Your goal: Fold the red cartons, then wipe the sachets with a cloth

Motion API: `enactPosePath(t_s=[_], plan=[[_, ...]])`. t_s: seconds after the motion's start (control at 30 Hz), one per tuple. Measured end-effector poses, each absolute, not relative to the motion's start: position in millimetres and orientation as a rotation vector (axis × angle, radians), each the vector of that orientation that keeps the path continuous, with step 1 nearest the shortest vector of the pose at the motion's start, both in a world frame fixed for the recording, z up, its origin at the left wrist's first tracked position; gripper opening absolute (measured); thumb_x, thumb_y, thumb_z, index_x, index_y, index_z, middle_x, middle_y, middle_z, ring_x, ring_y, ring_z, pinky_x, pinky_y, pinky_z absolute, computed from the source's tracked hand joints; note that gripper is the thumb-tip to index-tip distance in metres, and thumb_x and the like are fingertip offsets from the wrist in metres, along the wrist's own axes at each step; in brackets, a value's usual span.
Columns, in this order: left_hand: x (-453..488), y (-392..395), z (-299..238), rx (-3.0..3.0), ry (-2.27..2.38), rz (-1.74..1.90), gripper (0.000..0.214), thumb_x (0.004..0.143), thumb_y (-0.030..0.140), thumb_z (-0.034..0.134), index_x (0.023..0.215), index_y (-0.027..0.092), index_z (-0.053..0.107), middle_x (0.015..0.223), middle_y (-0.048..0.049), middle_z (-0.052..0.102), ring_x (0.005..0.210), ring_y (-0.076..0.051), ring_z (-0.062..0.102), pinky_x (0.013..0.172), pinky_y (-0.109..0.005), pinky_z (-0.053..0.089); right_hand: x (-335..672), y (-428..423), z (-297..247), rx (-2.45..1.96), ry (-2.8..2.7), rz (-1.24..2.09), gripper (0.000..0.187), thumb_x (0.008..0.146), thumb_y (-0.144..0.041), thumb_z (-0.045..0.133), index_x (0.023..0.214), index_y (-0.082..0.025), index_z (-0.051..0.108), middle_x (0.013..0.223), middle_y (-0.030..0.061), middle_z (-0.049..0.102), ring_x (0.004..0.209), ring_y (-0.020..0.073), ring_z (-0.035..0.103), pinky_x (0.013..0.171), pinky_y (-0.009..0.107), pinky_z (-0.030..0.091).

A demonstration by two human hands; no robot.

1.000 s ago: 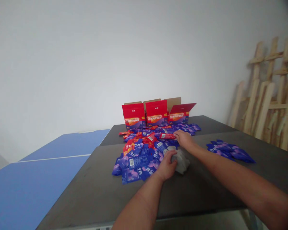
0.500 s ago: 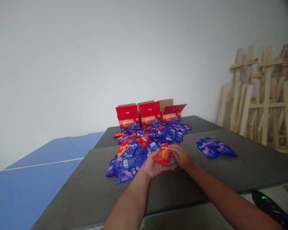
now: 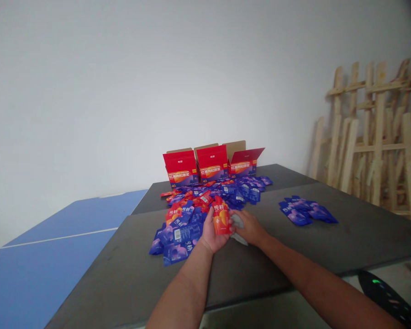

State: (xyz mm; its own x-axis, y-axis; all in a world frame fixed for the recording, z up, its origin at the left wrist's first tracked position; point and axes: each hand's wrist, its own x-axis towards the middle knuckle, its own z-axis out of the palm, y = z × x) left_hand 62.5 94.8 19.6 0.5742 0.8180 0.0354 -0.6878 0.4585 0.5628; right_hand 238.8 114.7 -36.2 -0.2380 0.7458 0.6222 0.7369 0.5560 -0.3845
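Observation:
A red pouch (image 3: 221, 220) with orange fruit printed on it stands upright in my left hand (image 3: 212, 237), fingers closed round its sides. Close beside it on the right, my right hand (image 3: 251, 228) is closed on a pale grey cloth (image 3: 239, 230), its fingertips near the pouch's right edge. Left of my hands lies a loose heap of blue pouches (image 3: 187, 233) with a few red ones among them. More blue and red pouches (image 3: 248, 189) are spread farther back. A small separate group of blue pouches (image 3: 306, 210) rests to the right.
Three red cartons with raised flaps stand at the back: a left carton (image 3: 182, 176), a middle carton (image 3: 213, 170) and a right carton (image 3: 243, 168). They sit on a dark grey table (image 3: 137, 274). A blue table (image 3: 65, 242) adjoins at left; wooden easels (image 3: 376, 146) lean at right.
The red pouch has turned more upright and moved slightly left in my left hand. My right hand has drawn a little left, and more of the grey cloth shows.

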Motion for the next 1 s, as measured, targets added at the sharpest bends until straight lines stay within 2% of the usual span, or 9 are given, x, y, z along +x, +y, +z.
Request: enactPosePath(t_s=[0.1,0.2,0.27,0.37,0.47,0.6,0.73,0.87,1.0], plan=[[61.5,95.2,19.2,0.584,0.283,0.986,0.051,0.084,0.063,0.050,0.107,0.018,0.062,0.098,-0.0079,0.065,0.068,-0.013,0.055,0.058,-0.026,0.043,242.6,112.7,-29.4,-1.084,-1.861,-0.047,0.030,0.084,-0.029,0.055,0.113,-0.022,0.059,0.102,0.0098,0.062,0.096,0.0249,0.061,0.086,0.044,0.052],[60.7,98.6,17.8,0.538,0.333,1.036,0.050,0.085,0.061,0.050,0.106,0.017,0.063,0.097,-0.0081,0.065,0.071,-0.014,0.058,0.064,-0.028,0.047,250.6,102.8,-21.7,-1.003,-1.740,-0.150,0.025,0.085,-0.027,0.054,0.110,-0.023,0.059,0.096,0.0088,0.060,0.092,0.0243,0.060,0.084,0.044,0.054],[60.6,101.1,16.6,0.504,0.357,1.081,0.048,0.086,0.058,0.051,0.104,0.016,0.064,0.096,-0.0082,0.066,0.078,-0.017,0.061,0.073,-0.030,0.049,255.0,93.4,-17.7,-0.903,-1.775,-0.187,0.027,0.085,-0.026,0.055,0.111,-0.024,0.059,0.099,0.0092,0.060,0.094,0.0238,0.059,0.084,0.043,0.054],[61.1,102.9,14.4,0.518,0.358,1.085,0.048,0.085,0.057,0.051,0.102,0.014,0.065,0.094,-0.0086,0.068,0.085,-0.019,0.064,0.082,-0.033,0.049,254.5,82.1,-14.4,-0.701,-2.005,-0.197,0.031,0.083,-0.022,0.056,0.114,-0.025,0.061,0.115,0.0099,0.060,0.104,0.0236,0.058,0.090,0.043,0.052],[62.3,101.9,12.1,0.555,0.362,1.017,0.048,0.086,0.056,0.052,0.105,0.013,0.065,0.091,-0.0085,0.068,0.080,-0.019,0.064,0.079,-0.033,0.050,246.6,80.0,-14.2,-0.582,-2.206,-0.222,0.035,0.083,-0.020,0.055,0.116,-0.029,0.062,0.128,0.0068,0.059,0.113,0.0230,0.056,0.096,0.045,0.048],[63.7,99.8,9.4,0.577,0.377,0.966,0.045,0.085,0.052,0.056,0.108,0.014,0.065,0.087,-0.0068,0.068,0.072,-0.017,0.063,0.073,-0.030,0.049,237.2,84.9,-18.8,-0.608,-2.214,-0.282,0.039,0.084,-0.021,0.057,0.122,-0.030,0.061,0.127,0.0066,0.061,0.117,0.0231,0.055,0.097,0.045,0.048],[68.1,96.6,7.6,0.608,0.364,0.912,0.046,0.084,0.053,0.057,0.107,0.015,0.064,0.082,-0.0045,0.066,0.067,-0.014,0.061,0.073,-0.028,0.048,235.9,87.0,-22.2,-0.673,-2.179,-0.338,0.034,0.085,-0.023,0.058,0.119,-0.028,0.063,0.124,0.0074,0.063,0.113,0.0235,0.057,0.096,0.044,0.049],[76.9,89.8,5.0,0.725,0.417,0.904,0.043,0.087,0.052,0.055,0.105,0.014,0.063,0.080,-0.0044,0.065,0.072,-0.015,0.063,0.073,-0.027,0.049,240.1,87.7,-19.3,-0.782,-2.083,-0.354,0.030,0.086,-0.020,0.054,0.114,-0.026,0.064,0.123,0.0073,0.064,0.105,0.0242,0.059,0.091,0.045,0.049],[81.1,84.5,2.7,0.769,0.469,0.878,0.038,0.087,0.044,0.060,0.115,0.018,0.060,0.083,-0.0026,0.066,0.069,-0.012,0.063,0.060,-0.021,0.048,246.3,90.7,-16.3,-0.881,-1.993,-0.320,0.032,0.085,-0.020,0.051,0.115,-0.024,0.062,0.120,0.0087,0.064,0.105,0.0253,0.059,0.091,0.047,0.048]])
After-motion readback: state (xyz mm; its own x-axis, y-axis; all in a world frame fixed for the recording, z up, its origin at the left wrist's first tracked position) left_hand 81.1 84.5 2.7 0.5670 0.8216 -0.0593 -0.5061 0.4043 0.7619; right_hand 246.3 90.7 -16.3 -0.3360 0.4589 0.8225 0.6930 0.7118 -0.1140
